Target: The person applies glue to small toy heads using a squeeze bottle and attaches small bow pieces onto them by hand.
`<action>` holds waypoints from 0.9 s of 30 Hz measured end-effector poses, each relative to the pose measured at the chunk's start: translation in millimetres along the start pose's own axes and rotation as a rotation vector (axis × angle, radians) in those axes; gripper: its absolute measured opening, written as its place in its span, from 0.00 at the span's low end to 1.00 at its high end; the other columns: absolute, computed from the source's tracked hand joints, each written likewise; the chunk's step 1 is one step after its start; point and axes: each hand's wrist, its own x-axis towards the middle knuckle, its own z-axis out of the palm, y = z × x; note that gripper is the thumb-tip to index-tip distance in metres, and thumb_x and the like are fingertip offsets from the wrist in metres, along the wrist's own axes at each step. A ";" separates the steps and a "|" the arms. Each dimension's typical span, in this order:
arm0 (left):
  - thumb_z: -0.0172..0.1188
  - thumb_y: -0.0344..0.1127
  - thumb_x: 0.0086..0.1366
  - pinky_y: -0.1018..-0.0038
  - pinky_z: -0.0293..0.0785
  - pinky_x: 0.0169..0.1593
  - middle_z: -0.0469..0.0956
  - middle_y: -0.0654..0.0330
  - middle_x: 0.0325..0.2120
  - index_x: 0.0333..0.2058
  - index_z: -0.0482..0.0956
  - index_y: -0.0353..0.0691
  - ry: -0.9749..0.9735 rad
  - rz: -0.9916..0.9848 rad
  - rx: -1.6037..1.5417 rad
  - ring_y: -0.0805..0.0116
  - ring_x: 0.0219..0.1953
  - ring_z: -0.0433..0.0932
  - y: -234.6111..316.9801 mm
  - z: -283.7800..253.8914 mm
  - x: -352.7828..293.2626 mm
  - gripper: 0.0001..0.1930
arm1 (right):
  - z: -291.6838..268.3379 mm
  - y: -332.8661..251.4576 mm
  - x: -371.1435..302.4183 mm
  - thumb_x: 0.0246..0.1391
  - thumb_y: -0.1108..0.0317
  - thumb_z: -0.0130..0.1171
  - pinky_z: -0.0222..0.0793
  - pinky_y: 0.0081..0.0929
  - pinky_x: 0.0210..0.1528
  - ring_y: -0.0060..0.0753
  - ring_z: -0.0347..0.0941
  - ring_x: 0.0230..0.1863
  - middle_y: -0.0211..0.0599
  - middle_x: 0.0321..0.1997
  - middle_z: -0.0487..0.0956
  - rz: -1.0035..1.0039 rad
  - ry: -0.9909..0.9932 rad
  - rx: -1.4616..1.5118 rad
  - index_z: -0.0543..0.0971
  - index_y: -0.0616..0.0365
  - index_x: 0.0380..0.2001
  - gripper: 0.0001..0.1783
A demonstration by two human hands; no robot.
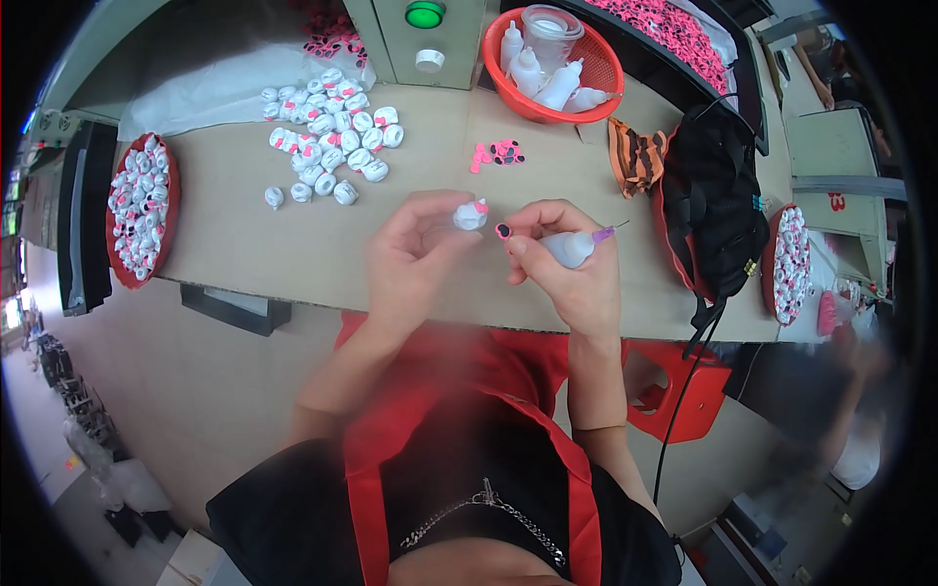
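Observation:
In my left hand [415, 249] a small white figurine head [470, 215] with a pink bow is pinched between thumb and fingers. My right hand [567, 259] is close beside it, with a small pink-and-black piece [503, 231] at the thumb and fingertip. The same hand also grips a white squeeze bottle [569, 248] with a purple needle tip, which points to the right. Beyond my hands lies a little group of pink and black pieces [506, 152]. Many white heads with pink bows [332, 127] are spread over the table at the far left.
An orange-red basket [552, 115] holds squeeze bottles and a clear tub. A black bag [718, 205] and a striped cloth [637, 156] lie on the right. Red trays of white pieces stand at the left [174, 200] and right [772, 264]. A red stool [689, 400] is below the table.

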 end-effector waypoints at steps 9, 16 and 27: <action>0.55 0.16 0.52 0.78 0.73 0.42 0.72 0.55 0.41 0.41 0.71 0.29 0.082 0.035 0.036 0.70 0.43 0.73 0.6 -4.9 0.0 0.15 | -21.9 52.7 16.6 0.41 0.77 0.56 0.69 0.28 0.33 0.38 0.72 0.28 0.40 0.30 0.75 -0.287 0.228 -0.934 0.76 0.60 0.34 0.12; 0.55 0.15 0.52 0.78 0.72 0.42 0.73 0.54 0.40 0.42 0.70 0.29 0.102 0.051 0.037 0.70 0.41 0.74 -0.2 -8.1 1.9 0.16 | -22.2 39.1 18.4 0.41 0.79 0.57 0.69 0.20 0.30 0.24 0.72 0.27 0.35 0.29 0.75 -0.277 0.101 -0.690 0.76 0.64 0.33 0.11; 0.53 0.15 0.53 0.75 0.73 0.44 0.68 0.54 0.43 0.41 0.70 0.29 -0.027 0.116 -0.019 0.68 0.45 0.72 -3.5 -1.5 -2.3 0.15 | 12.3 9.1 2.4 0.42 0.80 0.61 0.66 0.14 0.23 0.18 0.69 0.24 0.35 0.28 0.75 -0.150 0.006 -0.048 0.75 0.65 0.26 0.06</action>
